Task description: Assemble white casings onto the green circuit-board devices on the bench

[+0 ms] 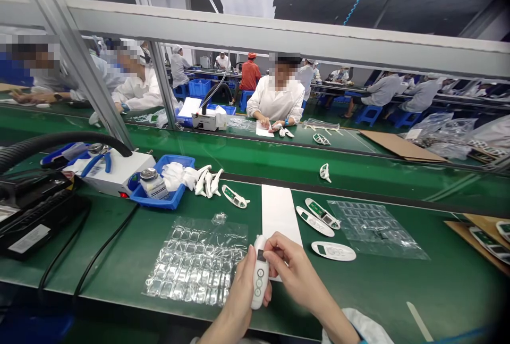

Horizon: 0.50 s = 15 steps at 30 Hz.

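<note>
My left hand (244,285) is wrapped round a white handheld device (260,275) with a dark screen and several round buttons, held upright. At the device's screen, the thumb and fingers of my right hand (285,261) are pinched together; whatever they hold is too small to make out. Behind the hands lies a white paper sheet (279,208). To its right are a white cover plate (333,251), another cover (314,220) and an open housing with a green circuit board (322,212). Left of the sheet rests a similar open housing (235,196).
Clear plastic sheets of small squares (191,261) lie left and right (374,227). A blue bin (159,200), white parts (207,182), a white box (119,171) and black cables stand left. Behind runs a green belt (279,160); a person (277,94) works beyond it.
</note>
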Tool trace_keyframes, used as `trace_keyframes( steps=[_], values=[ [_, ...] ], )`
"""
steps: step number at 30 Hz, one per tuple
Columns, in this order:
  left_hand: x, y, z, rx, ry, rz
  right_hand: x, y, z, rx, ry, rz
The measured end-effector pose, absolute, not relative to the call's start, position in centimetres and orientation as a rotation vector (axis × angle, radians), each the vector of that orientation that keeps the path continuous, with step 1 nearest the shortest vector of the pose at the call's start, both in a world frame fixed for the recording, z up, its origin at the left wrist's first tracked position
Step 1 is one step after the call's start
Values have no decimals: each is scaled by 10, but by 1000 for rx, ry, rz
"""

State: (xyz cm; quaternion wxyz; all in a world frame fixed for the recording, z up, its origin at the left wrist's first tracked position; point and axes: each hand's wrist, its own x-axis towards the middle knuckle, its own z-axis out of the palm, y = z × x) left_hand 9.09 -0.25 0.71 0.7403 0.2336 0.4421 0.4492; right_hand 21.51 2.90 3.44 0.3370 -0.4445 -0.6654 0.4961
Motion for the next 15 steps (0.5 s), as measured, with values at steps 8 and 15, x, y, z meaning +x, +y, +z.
trace_keyframes(
  steps=[8, 15],
  values=[
    [93, -2, -3, 513, 1004, 997, 215, 28, 30, -1179, -1744, 1264],
    [91, -7, 2, 631, 1073, 1030, 211, 24, 29, -1224, -1727, 1212]
  ],
)
